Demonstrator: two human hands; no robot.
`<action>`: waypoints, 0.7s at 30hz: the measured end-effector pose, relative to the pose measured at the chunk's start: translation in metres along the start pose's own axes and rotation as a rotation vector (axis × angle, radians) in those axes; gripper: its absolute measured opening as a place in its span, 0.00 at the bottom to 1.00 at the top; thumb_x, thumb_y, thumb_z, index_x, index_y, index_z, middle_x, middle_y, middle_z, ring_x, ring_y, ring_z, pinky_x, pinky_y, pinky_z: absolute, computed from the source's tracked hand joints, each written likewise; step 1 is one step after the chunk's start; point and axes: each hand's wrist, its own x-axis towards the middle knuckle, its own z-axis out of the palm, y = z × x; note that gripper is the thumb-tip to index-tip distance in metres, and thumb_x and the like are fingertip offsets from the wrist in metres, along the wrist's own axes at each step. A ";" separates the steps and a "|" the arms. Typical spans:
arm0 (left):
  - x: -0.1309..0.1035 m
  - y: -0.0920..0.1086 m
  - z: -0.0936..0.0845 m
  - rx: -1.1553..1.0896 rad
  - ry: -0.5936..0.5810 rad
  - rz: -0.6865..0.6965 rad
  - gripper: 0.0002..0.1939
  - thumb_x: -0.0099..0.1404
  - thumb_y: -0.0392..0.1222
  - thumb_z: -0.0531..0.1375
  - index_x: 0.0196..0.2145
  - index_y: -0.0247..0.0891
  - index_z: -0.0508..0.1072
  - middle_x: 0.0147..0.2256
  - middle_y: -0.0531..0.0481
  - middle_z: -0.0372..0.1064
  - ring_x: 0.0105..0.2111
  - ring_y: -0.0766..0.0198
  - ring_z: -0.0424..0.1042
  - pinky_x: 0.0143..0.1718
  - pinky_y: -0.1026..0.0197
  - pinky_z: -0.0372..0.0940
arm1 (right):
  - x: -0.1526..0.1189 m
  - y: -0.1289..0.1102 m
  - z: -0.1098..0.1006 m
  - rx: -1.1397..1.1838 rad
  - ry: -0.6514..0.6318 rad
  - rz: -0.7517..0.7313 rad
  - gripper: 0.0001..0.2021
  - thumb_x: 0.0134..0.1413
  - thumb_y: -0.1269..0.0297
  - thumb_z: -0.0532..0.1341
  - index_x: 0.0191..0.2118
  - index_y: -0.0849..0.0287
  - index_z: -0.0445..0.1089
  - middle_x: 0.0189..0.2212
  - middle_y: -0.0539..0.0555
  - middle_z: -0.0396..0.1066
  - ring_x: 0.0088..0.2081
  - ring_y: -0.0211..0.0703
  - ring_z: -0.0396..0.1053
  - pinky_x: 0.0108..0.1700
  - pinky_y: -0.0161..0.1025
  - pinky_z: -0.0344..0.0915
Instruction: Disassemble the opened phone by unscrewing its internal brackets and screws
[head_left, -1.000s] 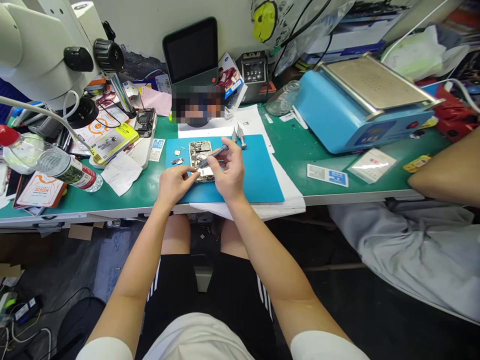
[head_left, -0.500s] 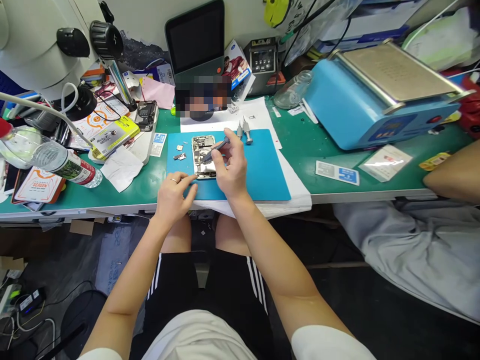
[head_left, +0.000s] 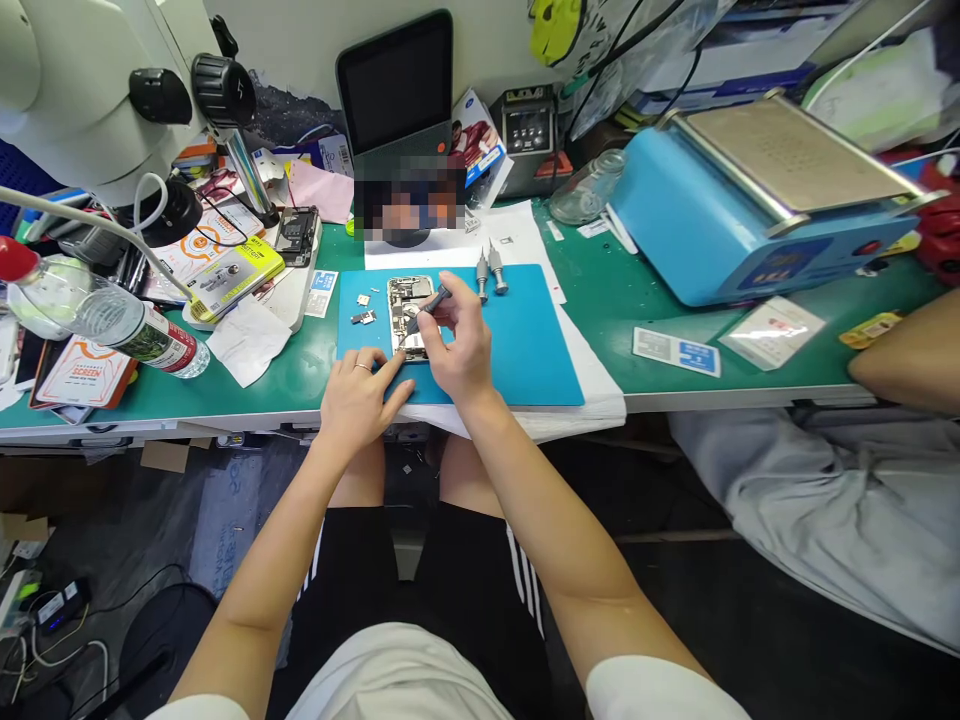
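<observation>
An opened smartphone (head_left: 410, 290) with bare inner parts lies upright on a blue mat (head_left: 536, 345). My right hand (head_left: 463, 345) is closed in a pinch around a slim dark tool (head_left: 433, 305); its kind is unclear. The tool slants down to the left, over the phone's middle. At the phone's lower left corner, my left hand (head_left: 360, 395) rests a fingertip, thumb spread apart and palm down. Small loose phone parts (head_left: 364, 317) lie left of the phone. Two grey screwdrivers (head_left: 496, 270) lie at the mat's upper edge.
A blue machine with a metal plate (head_left: 697, 230) stands at the right. At the left are a microscope (head_left: 75, 90), a plastic bottle (head_left: 161, 340) and stacked boxes (head_left: 232, 275). Another person's arm (head_left: 907, 345) rests at the right table edge.
My left hand has shifted slightly right along the phone's lower edge. The right hand and its tool have moved only a little. The whole view has shifted slightly.
</observation>
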 end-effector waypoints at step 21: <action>0.000 0.002 0.000 0.058 -0.016 0.011 0.27 0.77 0.59 0.51 0.63 0.40 0.72 0.47 0.41 0.73 0.43 0.51 0.67 0.41 0.51 0.58 | 0.000 0.001 -0.001 -0.039 -0.015 -0.060 0.22 0.71 0.56 0.56 0.67 0.48 0.58 0.52 0.56 0.76 0.41 0.44 0.78 0.43 0.45 0.82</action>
